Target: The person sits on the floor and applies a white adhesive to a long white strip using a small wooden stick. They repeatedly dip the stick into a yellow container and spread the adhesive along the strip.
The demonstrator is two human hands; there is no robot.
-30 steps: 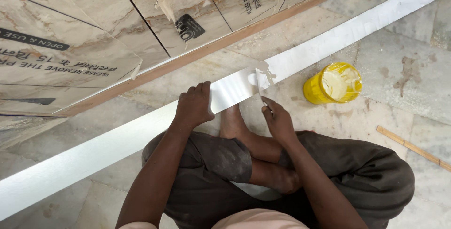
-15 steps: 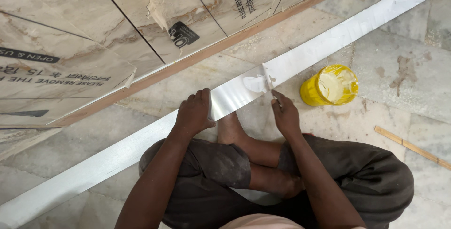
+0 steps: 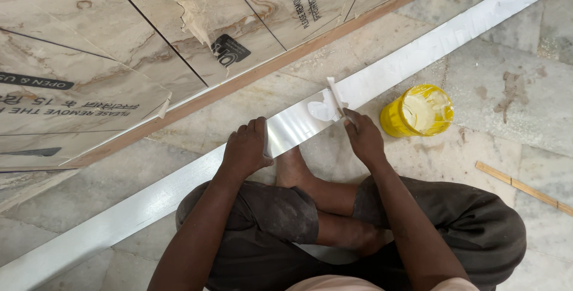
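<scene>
The long, flat white strip (image 3: 179, 192) with a glossy face lies diagonally across the pale marble floor (image 3: 513, 82), running from the lower left corner up to the upper right corner of the view. Alongside the strip, on its far side, lies a big laminate board (image 3: 119, 58) with a beige marble pattern, dark printed marks and a brown wooden edge facing the strip. The left hand (image 3: 246, 151) presses down on the strip with its fingers curled over the near edge, holding it flat against the floor. Just to the right of that hand, the strip's surface shines where a blob of whitish paste (image 3: 322, 111) sits on it. The right hand (image 3: 363, 139) is closed around a small thin white scraper (image 3: 336, 95), pinched between thumb and fingers, its blade standing upright on the strip at the paste. Just beyond the strip's near edge, to the right of the right hand, stands an open yellow round tub (image 3: 418, 111) filled with pale cream paste. Farther from the strip, toward the right edge, a thin wooden stick (image 3: 522, 188) lies on the floor. The person sits cross-legged in dark trousers (image 3: 465, 231) on the near side of the strip, one bare foot (image 3: 293, 168) tucked right under it between the two hands
</scene>
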